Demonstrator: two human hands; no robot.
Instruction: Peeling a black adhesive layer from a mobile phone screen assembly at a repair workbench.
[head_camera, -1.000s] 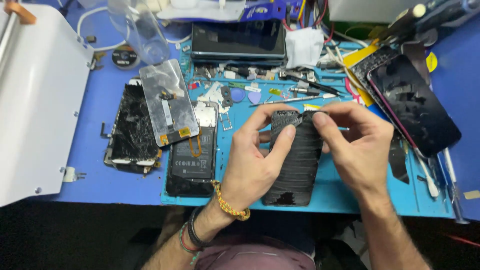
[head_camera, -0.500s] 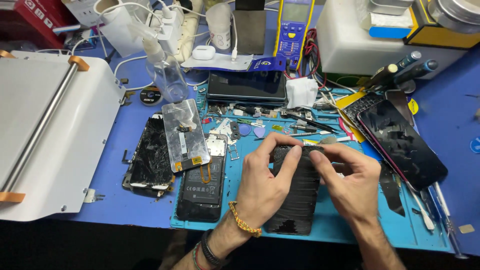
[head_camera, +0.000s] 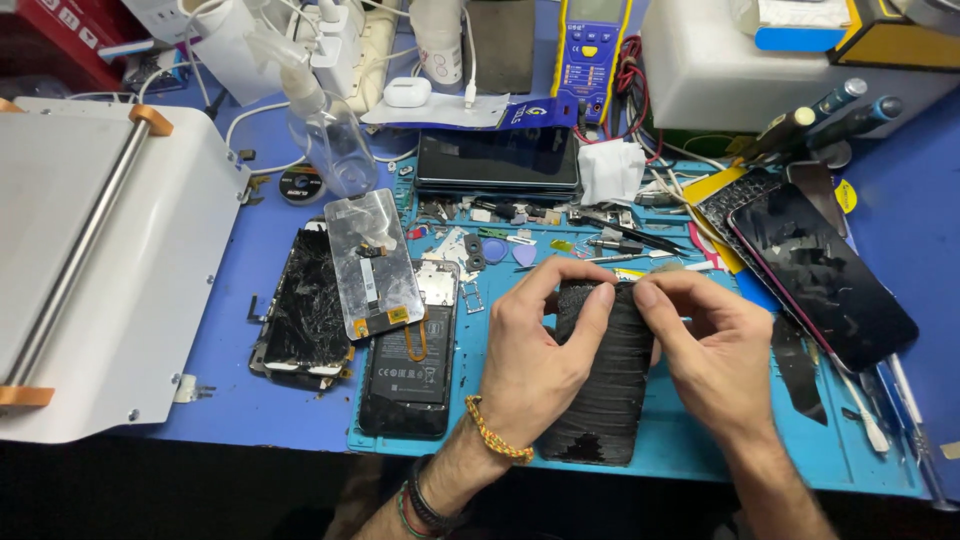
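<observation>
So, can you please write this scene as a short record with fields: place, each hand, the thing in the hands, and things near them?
place: blue work mat on a cluttered blue bench
left hand: left hand grips the top left of the black phone panel, thumb on its upper edge
right hand: right hand pinches the panel's top right corner
held thing: black phone panel, lying lengthwise on the mat
near left: opened phone showing its battery; cracked screen
near right: dark screen
behind: tweezers, small parts

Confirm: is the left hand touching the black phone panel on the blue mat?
Touching. Head view shows the left hand lying on the black phone panel, thumb pressed on its top edge.
</observation>
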